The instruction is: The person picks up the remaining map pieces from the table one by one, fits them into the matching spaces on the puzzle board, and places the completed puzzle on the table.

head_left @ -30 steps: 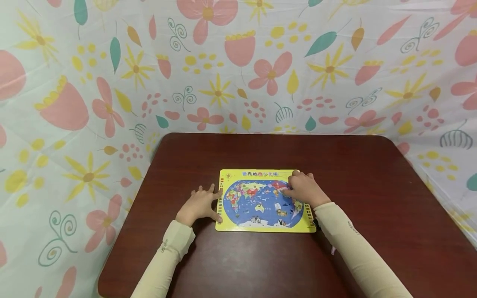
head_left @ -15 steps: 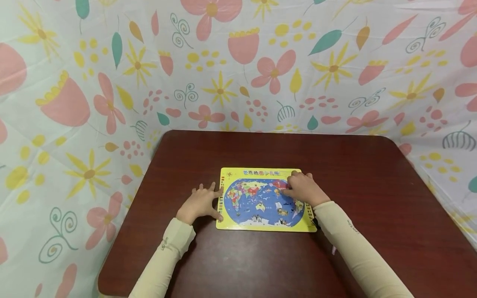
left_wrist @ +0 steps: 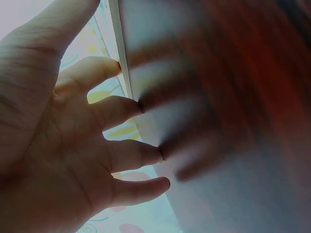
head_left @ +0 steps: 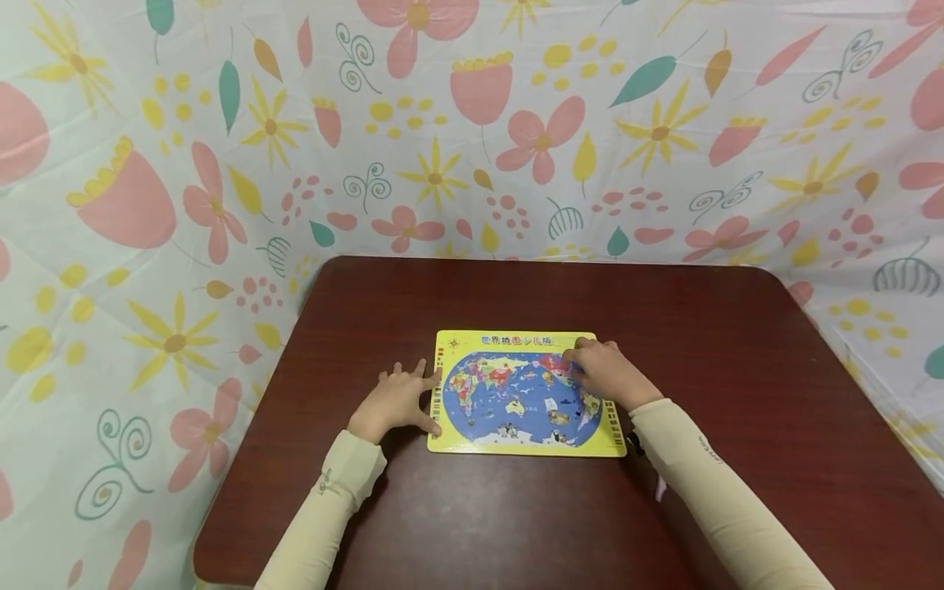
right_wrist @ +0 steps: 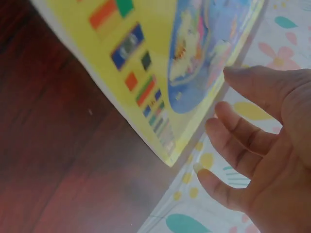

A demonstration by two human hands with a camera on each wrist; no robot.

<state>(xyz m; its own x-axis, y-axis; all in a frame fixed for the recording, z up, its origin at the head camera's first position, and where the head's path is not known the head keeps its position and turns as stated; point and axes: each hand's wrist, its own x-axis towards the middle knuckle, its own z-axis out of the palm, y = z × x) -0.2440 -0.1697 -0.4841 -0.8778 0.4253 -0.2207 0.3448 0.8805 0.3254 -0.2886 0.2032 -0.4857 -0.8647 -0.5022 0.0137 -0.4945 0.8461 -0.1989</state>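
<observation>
A yellow-bordered world map board (head_left: 494,401) lies flat on the table, with its title along the far edge. My left hand (head_left: 394,401) is spread at the board's left edge, thumb and index finger touching it. In the left wrist view, the other fingers of my left hand (left_wrist: 73,141) reach toward the tabletop, and the board's thin side edge (left_wrist: 123,58) stands beside the index finger. Over the upper right part of the map is my right hand (head_left: 608,373), its fingers loosely bent. The right wrist view shows nothing between the thumb and fingers of my right hand (right_wrist: 277,150).
The dark reddish-brown table (head_left: 509,516) has rounded far corners. A flower-printed cloth (head_left: 516,147) hangs behind it and on the left side. A small pink item (head_left: 660,489) shows under my right sleeve.
My right hand's thumb has come off the map, and the hand has shifted slightly, showing more of the map's upper right. The left hand and the board have kept their places.
</observation>
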